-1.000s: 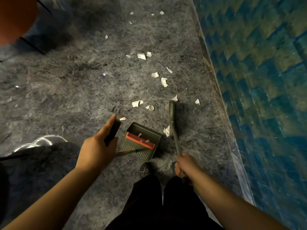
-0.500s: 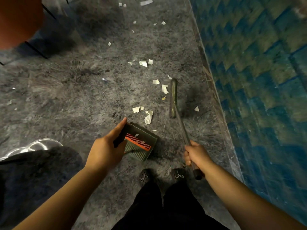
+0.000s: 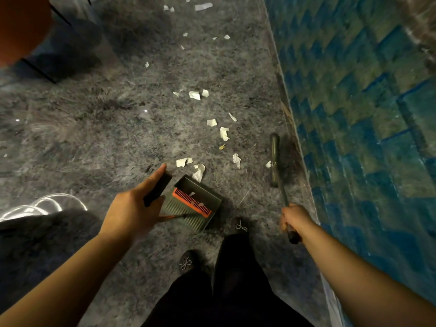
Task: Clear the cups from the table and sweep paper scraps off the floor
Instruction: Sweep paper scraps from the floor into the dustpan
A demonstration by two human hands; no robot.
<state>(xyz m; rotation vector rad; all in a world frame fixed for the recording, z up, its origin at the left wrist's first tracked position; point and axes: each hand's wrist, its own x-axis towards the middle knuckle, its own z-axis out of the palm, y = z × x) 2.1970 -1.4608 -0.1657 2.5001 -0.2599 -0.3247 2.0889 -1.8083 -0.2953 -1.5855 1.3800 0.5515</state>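
My left hand [image 3: 132,210] grips the black handle of a green dustpan [image 3: 194,202] with an orange comb strip, set on the grey floor in front of my feet. My right hand [image 3: 295,219] grips the broom handle; the broom head [image 3: 274,159] stands on the floor by the blue wall, to the right of the pan. White paper scraps [image 3: 224,133] lie scattered between pan and broom and further ahead; one scrap [image 3: 199,173] touches the pan's lip, and small bits lie inside the pan.
A blue-green patterned wall [image 3: 365,114] runs along the right. An orange-red object [image 3: 21,27] on dark legs stands at the top left. A shiny wire shape [image 3: 42,205] lies at the left. My shoes [image 3: 186,264] are just behind the pan.
The broom head has swung right and away from the dustpan, toward the wall. My left hand and the dustpan stayed where they were. A scrap now lies at the pan's lip.
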